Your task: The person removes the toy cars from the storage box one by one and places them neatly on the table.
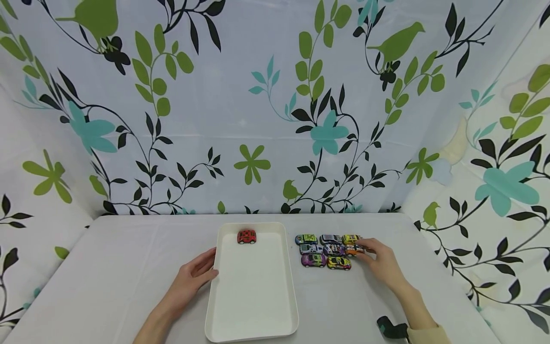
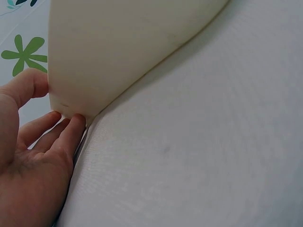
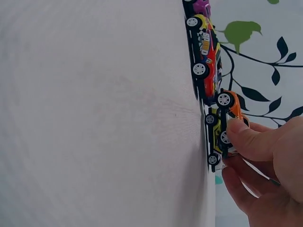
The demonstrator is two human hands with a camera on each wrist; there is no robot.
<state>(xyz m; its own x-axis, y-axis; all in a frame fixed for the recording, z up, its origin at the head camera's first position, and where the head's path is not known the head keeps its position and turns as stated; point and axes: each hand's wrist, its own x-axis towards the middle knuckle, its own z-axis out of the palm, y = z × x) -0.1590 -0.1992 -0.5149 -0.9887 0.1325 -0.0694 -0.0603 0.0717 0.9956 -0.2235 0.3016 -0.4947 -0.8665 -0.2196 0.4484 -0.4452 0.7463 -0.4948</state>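
Note:
My right hand pinches an orange toy car between thumb and fingers, at the right end of a cluster of toy cars. In the right wrist view that car stands slightly off the table, overlapping a yellow toy car. A yellow-and-red toy car is close beside it. My left hand touches the left side of a white tray, the thumb at its rim and the fingertips against its outer wall. One red toy car sits near the tray's far end.
Several other toy cars, among them a purple one, stand in short rows right of the tray. A black object is by the right wrist. Patterned cloth hangs behind and beside the white table.

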